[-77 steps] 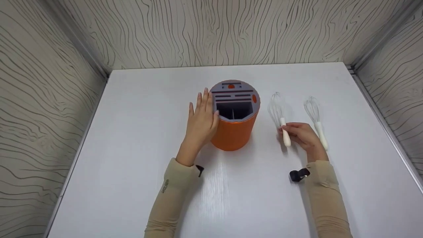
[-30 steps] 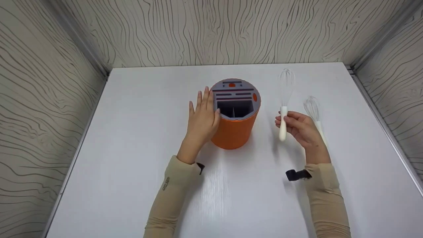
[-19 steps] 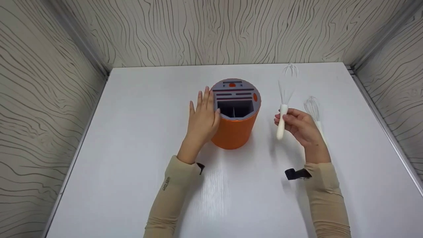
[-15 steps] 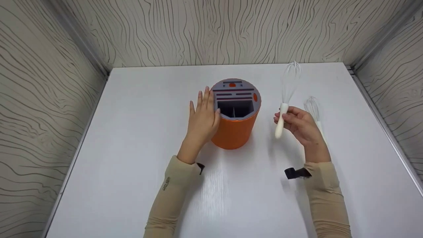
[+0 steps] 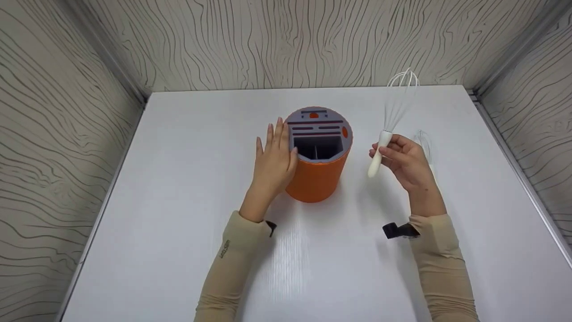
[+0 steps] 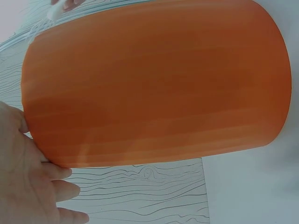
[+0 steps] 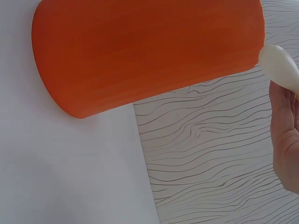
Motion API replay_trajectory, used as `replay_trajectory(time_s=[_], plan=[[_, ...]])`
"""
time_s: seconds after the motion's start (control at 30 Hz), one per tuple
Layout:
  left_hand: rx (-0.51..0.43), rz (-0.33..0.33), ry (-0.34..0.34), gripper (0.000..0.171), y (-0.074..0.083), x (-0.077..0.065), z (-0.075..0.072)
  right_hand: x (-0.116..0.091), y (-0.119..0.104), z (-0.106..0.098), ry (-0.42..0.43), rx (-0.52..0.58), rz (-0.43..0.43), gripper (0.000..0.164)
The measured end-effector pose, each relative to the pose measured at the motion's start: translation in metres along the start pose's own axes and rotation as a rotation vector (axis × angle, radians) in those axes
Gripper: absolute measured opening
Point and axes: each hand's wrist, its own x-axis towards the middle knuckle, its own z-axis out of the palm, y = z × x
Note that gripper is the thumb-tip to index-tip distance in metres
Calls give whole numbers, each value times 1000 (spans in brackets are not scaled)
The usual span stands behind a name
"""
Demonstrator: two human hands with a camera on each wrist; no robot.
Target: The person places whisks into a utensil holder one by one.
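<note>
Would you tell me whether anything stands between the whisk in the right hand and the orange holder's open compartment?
Nothing visible does. The held whisk is apart from the orange holder, to its right. The left hand rests against the opposite side, and the other whisk lies beyond the right hand, outside that path.

The holder (image 5: 314, 182) is orange, the whisk (image 5: 385, 136) white, the walls (image 5: 286, 44) wood-grained.
</note>
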Motion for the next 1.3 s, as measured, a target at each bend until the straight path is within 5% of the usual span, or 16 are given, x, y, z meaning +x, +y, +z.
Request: replay_trajectory(time_s=[1.3], plan=[[10, -15, -25, 59, 1, 1, -1, 17, -19, 49, -226, -57, -130, 23]])
